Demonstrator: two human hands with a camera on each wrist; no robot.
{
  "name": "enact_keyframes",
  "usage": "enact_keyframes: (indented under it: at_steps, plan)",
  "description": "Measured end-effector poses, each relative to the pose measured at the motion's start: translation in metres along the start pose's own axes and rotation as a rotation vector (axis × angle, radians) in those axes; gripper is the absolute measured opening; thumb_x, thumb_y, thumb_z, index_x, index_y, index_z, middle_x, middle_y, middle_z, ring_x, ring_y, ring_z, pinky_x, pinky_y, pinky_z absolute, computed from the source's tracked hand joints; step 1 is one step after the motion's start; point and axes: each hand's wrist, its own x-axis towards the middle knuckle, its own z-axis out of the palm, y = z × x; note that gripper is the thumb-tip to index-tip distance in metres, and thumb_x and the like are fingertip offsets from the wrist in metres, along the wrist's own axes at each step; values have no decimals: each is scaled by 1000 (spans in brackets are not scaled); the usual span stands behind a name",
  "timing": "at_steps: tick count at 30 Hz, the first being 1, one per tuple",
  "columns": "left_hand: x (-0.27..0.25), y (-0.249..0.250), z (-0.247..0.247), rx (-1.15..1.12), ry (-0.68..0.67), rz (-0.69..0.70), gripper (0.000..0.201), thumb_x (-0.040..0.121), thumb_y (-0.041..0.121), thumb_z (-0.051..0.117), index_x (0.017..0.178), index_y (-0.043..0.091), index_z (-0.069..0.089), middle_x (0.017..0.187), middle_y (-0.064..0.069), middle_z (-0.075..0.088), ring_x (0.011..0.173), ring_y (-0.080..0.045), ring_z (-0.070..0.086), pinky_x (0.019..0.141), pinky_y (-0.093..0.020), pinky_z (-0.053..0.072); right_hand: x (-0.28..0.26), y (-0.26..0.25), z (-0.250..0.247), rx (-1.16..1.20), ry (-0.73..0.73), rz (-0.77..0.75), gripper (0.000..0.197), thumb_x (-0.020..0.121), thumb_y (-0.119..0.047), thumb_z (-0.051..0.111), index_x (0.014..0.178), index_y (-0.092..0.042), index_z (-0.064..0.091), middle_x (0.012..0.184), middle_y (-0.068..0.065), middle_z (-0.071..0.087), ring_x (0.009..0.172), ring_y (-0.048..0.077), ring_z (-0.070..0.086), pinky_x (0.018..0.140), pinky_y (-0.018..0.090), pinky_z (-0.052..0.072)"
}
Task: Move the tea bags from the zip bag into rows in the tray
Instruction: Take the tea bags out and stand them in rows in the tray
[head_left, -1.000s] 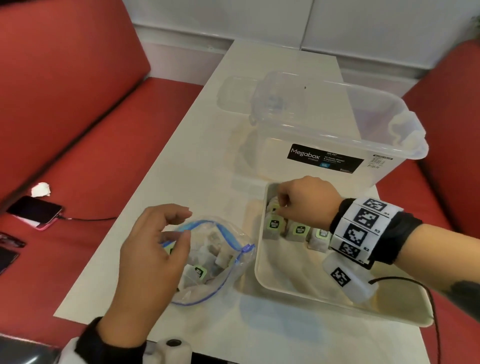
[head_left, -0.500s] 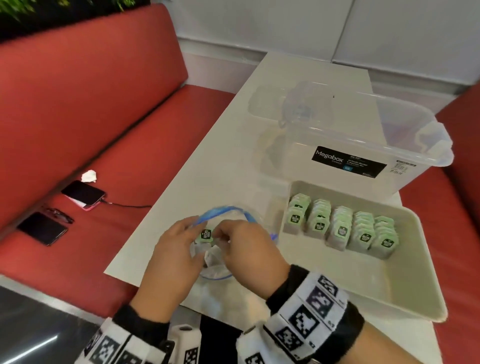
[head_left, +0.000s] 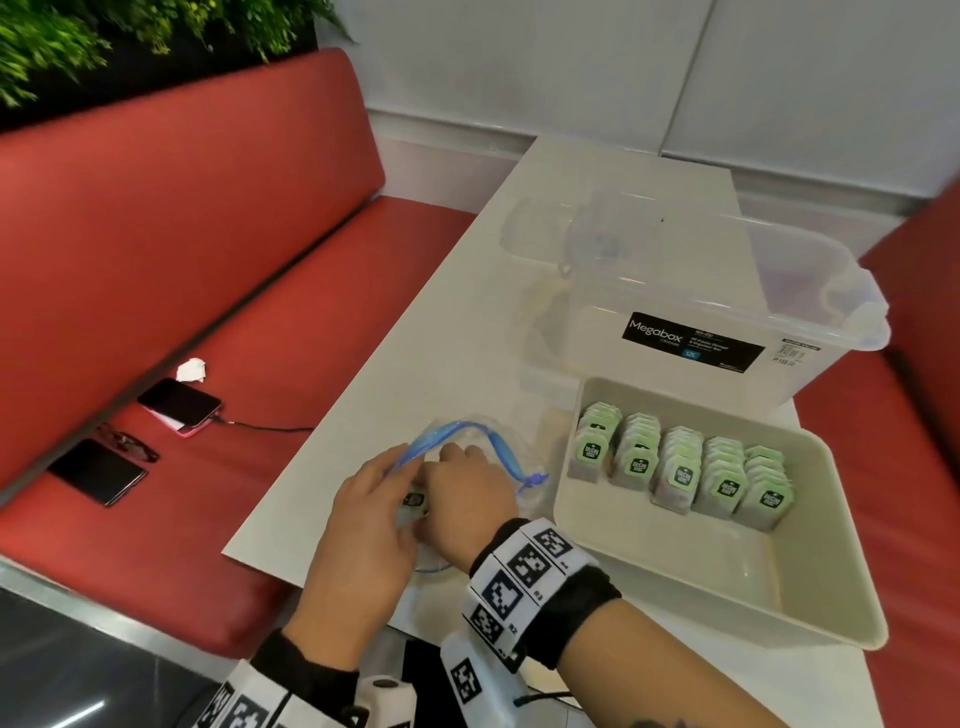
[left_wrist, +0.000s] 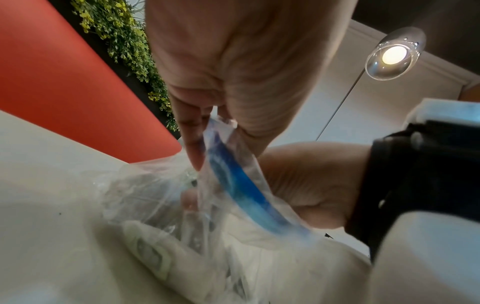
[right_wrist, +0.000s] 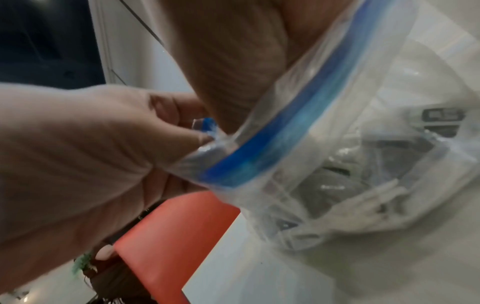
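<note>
A clear zip bag (head_left: 498, 452) with a blue zip strip lies on the white table, left of the tray. My left hand (head_left: 410, 460) pinches the bag's near rim (left_wrist: 218, 127) and holds its mouth apart. My right hand (head_left: 462, 493) reaches into the mouth, its fingertips hidden inside, so I cannot tell whether they hold anything. One tea bag label (head_left: 414, 500) shows between the hands. More tea bags (right_wrist: 337, 185) lie loose in the bag. The cream tray (head_left: 675, 566) holds several rows of green-labelled tea bags (head_left: 680, 470) along its far side.
A clear Megabox bin (head_left: 701, 291) stands just behind the tray. On the red bench at left lie two phones (head_left: 179, 402), one on a cable, glasses (head_left: 130, 444) and a crumpled tissue (head_left: 191, 370). The table's near left corner (head_left: 228, 553) is beside my left hand.
A second ago my right hand was in the tray at the rows; it has come across to the bag and now reaches inside. My left hand stayed on the bag's rim.
</note>
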Motion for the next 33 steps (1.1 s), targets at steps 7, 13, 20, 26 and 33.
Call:
enact_keyframes:
  at_steps: [7, 13, 20, 26, 33]
  plan:
    - [3, -4, -1, 17, 2, -11, 71, 71, -16, 53, 132, 20, 50, 131, 16, 36, 121, -4, 35, 96, 1, 16, 4, -9, -4, -164, -20, -28, 18, 85, -19, 49, 99, -13, 59, 98, 7, 65, 105, 29, 49, 102, 48, 28]
    - [3, -2, 0, -8, 0, -40, 59, 81, -13, 50, 132, 16, 51, 140, 0, 44, 126, -17, 41, 102, -22, 27, -4, -3, -9, -132, -25, -55, 15, 90, -18, 48, 89, -12, 61, 95, 9, 65, 100, 28, 51, 90, 40, 34]
    - [14, 1, -9, -104, 11, -95, 49, 88, -12, 43, 126, 15, 57, 140, -1, 42, 117, -1, 36, 100, -15, 27, -14, 14, -19, -20, 218, -139, 9, 78, -9, 66, 72, -8, 60, 71, 11, 62, 74, 26, 58, 60, 28, 30]
    - [21, 1, -12, -119, 7, -147, 46, 87, -9, 45, 119, 20, 62, 140, 0, 42, 122, -9, 41, 96, -14, 28, -26, 34, -36, 218, 323, -101, 18, 88, -27, 59, 92, -9, 62, 93, 8, 62, 92, 23, 49, 71, 29, 28]
    - [17, 24, -22, -295, 146, -129, 28, 81, 23, 53, 104, 39, 58, 134, 11, 45, 119, 0, 39, 96, -20, 29, -29, 42, -50, 861, 382, 113, 15, 80, -23, 71, 70, -24, 60, 65, -6, 63, 60, 5, 56, 58, 21, 43]
